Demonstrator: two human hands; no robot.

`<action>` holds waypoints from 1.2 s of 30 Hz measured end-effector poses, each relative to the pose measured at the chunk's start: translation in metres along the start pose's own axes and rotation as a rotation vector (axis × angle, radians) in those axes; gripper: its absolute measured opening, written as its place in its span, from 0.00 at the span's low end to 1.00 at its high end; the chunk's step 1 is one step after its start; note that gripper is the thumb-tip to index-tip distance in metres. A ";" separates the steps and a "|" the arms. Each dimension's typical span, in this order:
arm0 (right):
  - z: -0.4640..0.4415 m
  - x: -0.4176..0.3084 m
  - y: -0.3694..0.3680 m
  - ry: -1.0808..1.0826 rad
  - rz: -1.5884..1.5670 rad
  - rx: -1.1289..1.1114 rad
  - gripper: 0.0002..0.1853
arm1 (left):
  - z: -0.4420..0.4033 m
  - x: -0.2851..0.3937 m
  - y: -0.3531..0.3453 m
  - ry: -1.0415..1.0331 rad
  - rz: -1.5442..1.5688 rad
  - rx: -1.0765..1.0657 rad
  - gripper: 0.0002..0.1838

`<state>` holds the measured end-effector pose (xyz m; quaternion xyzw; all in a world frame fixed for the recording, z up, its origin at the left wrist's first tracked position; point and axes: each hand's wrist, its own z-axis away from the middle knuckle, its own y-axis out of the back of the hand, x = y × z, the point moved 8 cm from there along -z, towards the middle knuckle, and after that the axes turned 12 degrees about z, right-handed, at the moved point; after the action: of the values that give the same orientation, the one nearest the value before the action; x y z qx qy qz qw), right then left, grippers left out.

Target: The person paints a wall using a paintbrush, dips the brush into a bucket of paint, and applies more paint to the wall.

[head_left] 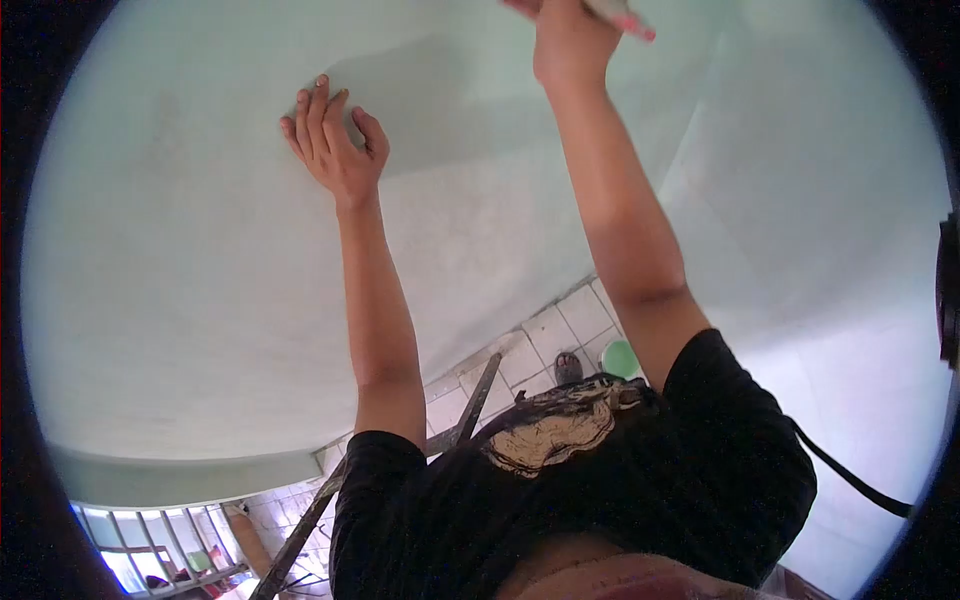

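Observation:
My left hand (pixel 340 145) rests against, or hovers just off, the pale green-white wall (pixel 230 260). Its fingers are spread a little and curved, with nothing in them. Higher up and to the right, my right hand (pixel 578 40) reaches to the top edge of the view, where its fingers are mostly cut off. It is closed on a pale, flat-looking object (pixel 618 14) with a pinkish-red edge, held close to the wall. The kind of object cannot be made out.
Below the wall lies a tiled floor (pixel 545 335), with a green round container (pixel 619 358) beside my foot (pixel 568 367). A dark wooden bar frame (pixel 480 398) stands near my body. At lower left is a barred railing (pixel 165 545). Another wall surface (pixel 810 250) meets this one at right.

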<state>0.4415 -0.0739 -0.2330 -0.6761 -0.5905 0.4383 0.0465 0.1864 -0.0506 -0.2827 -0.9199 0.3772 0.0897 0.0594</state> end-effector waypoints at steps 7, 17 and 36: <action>0.151 0.112 0.124 0.130 0.883 -0.107 0.07 | 0.005 0.001 -0.002 0.064 -0.014 -0.066 0.12; 0.002 0.026 0.005 -0.194 0.510 -0.151 0.08 | 0.011 0.009 0.006 0.069 0.031 -0.026 0.12; -0.019 0.022 -0.002 0.320 0.608 -0.156 0.13 | 0.016 0.016 0.003 0.085 -0.032 -0.024 0.11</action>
<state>0.4507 -0.0461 -0.2319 -0.8825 -0.3792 0.2743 -0.0461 0.1934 -0.0611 -0.3018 -0.9294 0.3636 0.0542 0.0336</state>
